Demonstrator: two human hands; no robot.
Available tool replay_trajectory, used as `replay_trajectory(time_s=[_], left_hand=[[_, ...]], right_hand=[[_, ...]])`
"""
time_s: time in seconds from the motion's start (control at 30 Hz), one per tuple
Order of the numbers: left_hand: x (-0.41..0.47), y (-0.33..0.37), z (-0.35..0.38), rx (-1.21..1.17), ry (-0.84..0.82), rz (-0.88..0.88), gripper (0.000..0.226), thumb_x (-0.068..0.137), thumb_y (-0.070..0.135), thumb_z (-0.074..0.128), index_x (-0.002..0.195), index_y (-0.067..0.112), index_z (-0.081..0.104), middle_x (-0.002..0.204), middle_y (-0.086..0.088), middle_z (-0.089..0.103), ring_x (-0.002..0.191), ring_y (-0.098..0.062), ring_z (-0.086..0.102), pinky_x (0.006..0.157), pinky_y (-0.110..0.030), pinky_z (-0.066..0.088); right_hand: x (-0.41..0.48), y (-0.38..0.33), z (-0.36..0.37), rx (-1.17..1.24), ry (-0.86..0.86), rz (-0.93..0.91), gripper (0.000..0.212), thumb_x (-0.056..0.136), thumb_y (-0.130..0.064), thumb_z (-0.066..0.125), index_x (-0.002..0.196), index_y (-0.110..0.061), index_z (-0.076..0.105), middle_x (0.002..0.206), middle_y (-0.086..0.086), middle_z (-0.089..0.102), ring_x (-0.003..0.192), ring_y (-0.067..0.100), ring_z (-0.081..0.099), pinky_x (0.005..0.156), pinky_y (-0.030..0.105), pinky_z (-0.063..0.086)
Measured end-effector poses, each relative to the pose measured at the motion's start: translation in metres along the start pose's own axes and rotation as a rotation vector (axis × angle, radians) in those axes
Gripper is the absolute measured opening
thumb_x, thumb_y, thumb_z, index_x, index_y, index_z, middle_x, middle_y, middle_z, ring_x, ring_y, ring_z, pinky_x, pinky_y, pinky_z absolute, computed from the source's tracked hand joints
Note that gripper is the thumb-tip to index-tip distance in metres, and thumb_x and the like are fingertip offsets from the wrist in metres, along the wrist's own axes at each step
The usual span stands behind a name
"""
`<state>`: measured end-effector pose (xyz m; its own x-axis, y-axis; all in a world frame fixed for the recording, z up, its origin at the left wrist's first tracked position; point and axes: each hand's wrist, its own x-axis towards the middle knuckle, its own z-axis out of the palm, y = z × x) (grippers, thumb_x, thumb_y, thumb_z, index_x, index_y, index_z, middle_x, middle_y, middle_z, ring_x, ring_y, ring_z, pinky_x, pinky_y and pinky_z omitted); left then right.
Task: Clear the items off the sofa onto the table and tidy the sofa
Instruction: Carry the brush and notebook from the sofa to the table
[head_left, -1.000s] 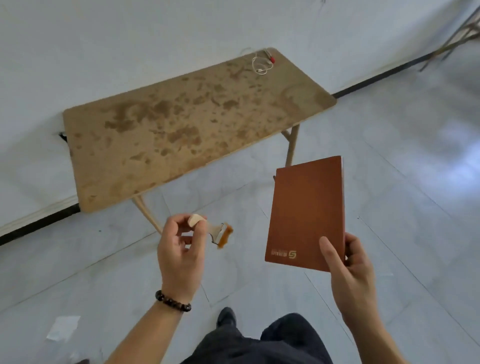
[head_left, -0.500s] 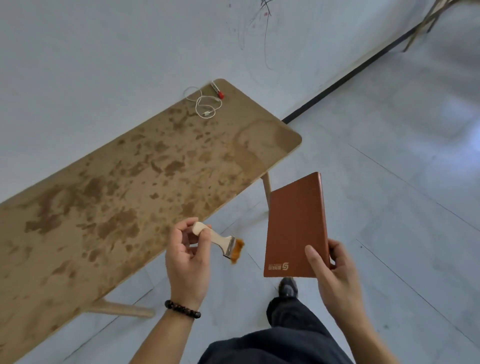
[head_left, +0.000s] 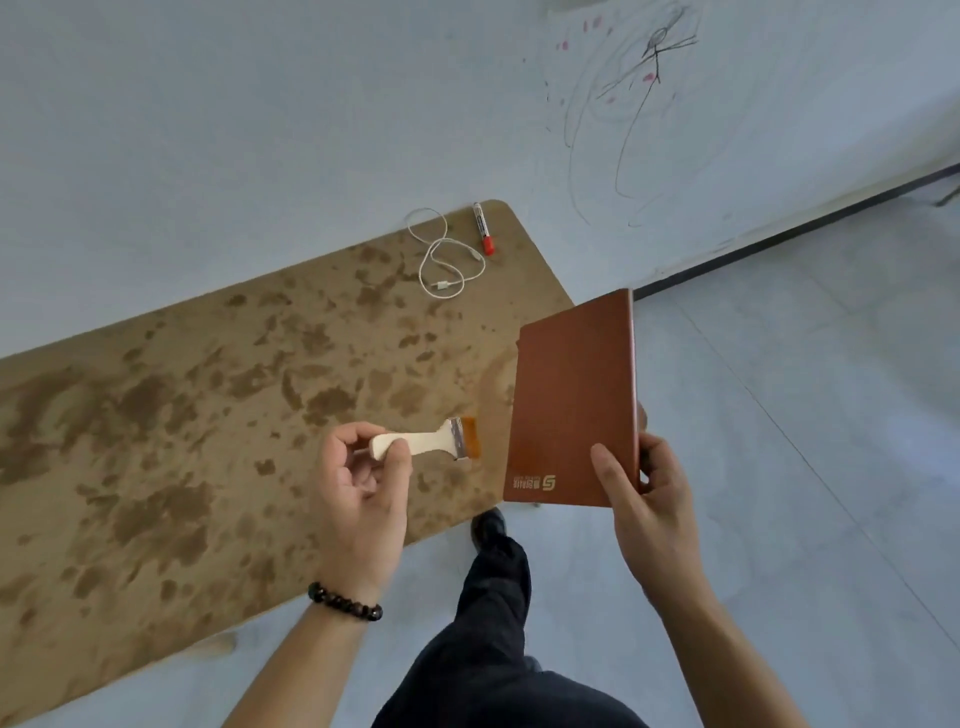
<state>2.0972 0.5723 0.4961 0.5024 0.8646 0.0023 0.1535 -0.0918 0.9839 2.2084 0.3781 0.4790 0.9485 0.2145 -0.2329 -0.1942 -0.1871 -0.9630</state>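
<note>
A stained wooden table (head_left: 171, 415) fills the left and centre of the head view, against a white wall. My left hand (head_left: 358, 493) grips the pale wooden handle of a small paintbrush (head_left: 436, 440), its orange bristles pointing right, held above the table's near right part. My right hand (head_left: 649, 499) holds a closed brown notebook (head_left: 571, 400) by its lower right corner, upright over the table's right end. The sofa is not in view.
A coiled white cable (head_left: 444, 254) and a red-capped marker (head_left: 483, 235) lie at the table's far right corner. Grey tiled floor (head_left: 805, 415) spreads to the right. My dark-trousered leg and shoe (head_left: 488, 525) stand at the table's near edge. Scribbles mark the wall.
I have walked up to the table; it now lies under both hands. Brush and notebook have moved from over the floor to above the tabletop's right end.
</note>
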Motion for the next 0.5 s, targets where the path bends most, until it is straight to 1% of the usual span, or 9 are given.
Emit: replay_trajectory(time_s=[0.03,0.13,0.2,0.27,0.3,0.37,0.4,0.43,0.5], left_hand=[[0.012,-0.006,0.01,-0.002,0.005,-0.037,0.021,0.088,0.004,0.067,0.09,0.021,0.055,0.079,-0.003,0.067,0.074,-0.033,0.066,0.062,-0.031,0.054],[0.054,-0.014,0.04,-0.017,0.013,-0.176,0.019,0.087,0.007,0.068,0.088,0.02,0.055,0.079,-0.003,0.069,0.079,-0.035,0.069,0.068,-0.041,0.055],[0.086,-0.013,0.062,-0.04,0.045,-0.297,0.015,0.086,0.007,0.068,0.088,0.016,0.055,0.077,-0.001,0.072,0.08,-0.029,0.071,0.07,-0.039,0.055],[0.123,-0.009,0.087,-0.153,0.096,-0.42,0.013,0.085,0.004,0.066,0.088,0.009,0.055,0.072,0.0,0.072,0.077,-0.027,0.072,0.072,-0.035,0.055],[0.142,-0.009,0.099,-0.225,0.124,-0.482,0.013,0.084,0.001,0.065,0.086,0.008,0.054,0.07,-0.002,0.072,0.075,-0.028,0.072,0.073,-0.035,0.054],[0.181,-0.012,0.12,-0.309,0.159,-0.572,0.016,0.084,0.001,0.064,0.083,0.011,0.051,0.077,-0.009,0.072,0.073,-0.028,0.069,0.068,-0.035,0.052],[0.199,-0.016,0.13,-0.317,0.161,-0.61,0.017,0.084,0.002,0.064,0.083,0.013,0.051,0.082,-0.013,0.072,0.075,-0.026,0.067,0.064,-0.033,0.05],[0.215,-0.02,0.139,-0.325,0.159,-0.651,0.017,0.084,0.004,0.064,0.083,0.015,0.051,0.084,-0.013,0.072,0.076,-0.023,0.065,0.061,-0.03,0.047],[0.245,-0.026,0.156,-0.381,0.153,-0.725,0.019,0.085,0.003,0.064,0.082,0.015,0.05,0.08,-0.008,0.069,0.071,-0.017,0.061,0.058,-0.025,0.043]], right_hand=[[0.014,0.002,0.004,-0.016,-0.011,0.022,0.009,0.095,-0.022,0.064,0.103,-0.021,0.061,0.09,-0.007,0.071,0.08,0.008,0.071,0.067,0.019,0.055],[0.057,-0.003,0.014,-0.062,-0.038,0.097,0.006,0.095,-0.026,0.063,0.101,-0.025,0.062,0.09,-0.008,0.072,0.081,0.008,0.071,0.066,0.021,0.055],[0.091,-0.014,0.019,-0.079,-0.047,0.118,0.007,0.095,-0.026,0.063,0.101,-0.023,0.062,0.088,-0.006,0.072,0.079,0.006,0.071,0.064,0.018,0.054],[0.131,-0.025,0.026,-0.092,-0.051,0.114,0.011,0.096,-0.028,0.061,0.103,-0.019,0.062,0.089,-0.005,0.073,0.077,0.004,0.07,0.062,0.015,0.053],[0.152,-0.03,0.03,-0.108,-0.057,0.111,0.012,0.096,-0.029,0.06,0.104,-0.019,0.062,0.09,-0.005,0.073,0.076,0.004,0.07,0.061,0.016,0.053],[0.195,-0.038,0.041,-0.153,-0.08,0.105,0.013,0.097,-0.033,0.059,0.104,-0.023,0.061,0.093,-0.007,0.072,0.079,0.003,0.07,0.062,0.017,0.054],[0.217,-0.041,0.047,-0.166,-0.096,0.102,0.012,0.097,-0.035,0.059,0.103,-0.026,0.06,0.095,-0.008,0.071,0.082,0.004,0.071,0.065,0.02,0.056],[0.24,-0.043,0.053,-0.176,-0.117,0.104,0.011,0.096,-0.038,0.059,0.102,-0.028,0.06,0.096,-0.008,0.071,0.086,0.008,0.071,0.07,0.027,0.059],[0.29,-0.041,0.069,-0.199,-0.174,0.116,0.013,0.096,-0.042,0.059,0.101,-0.031,0.06,0.1,-0.006,0.07,0.093,0.015,0.071,0.081,0.044,0.06]])
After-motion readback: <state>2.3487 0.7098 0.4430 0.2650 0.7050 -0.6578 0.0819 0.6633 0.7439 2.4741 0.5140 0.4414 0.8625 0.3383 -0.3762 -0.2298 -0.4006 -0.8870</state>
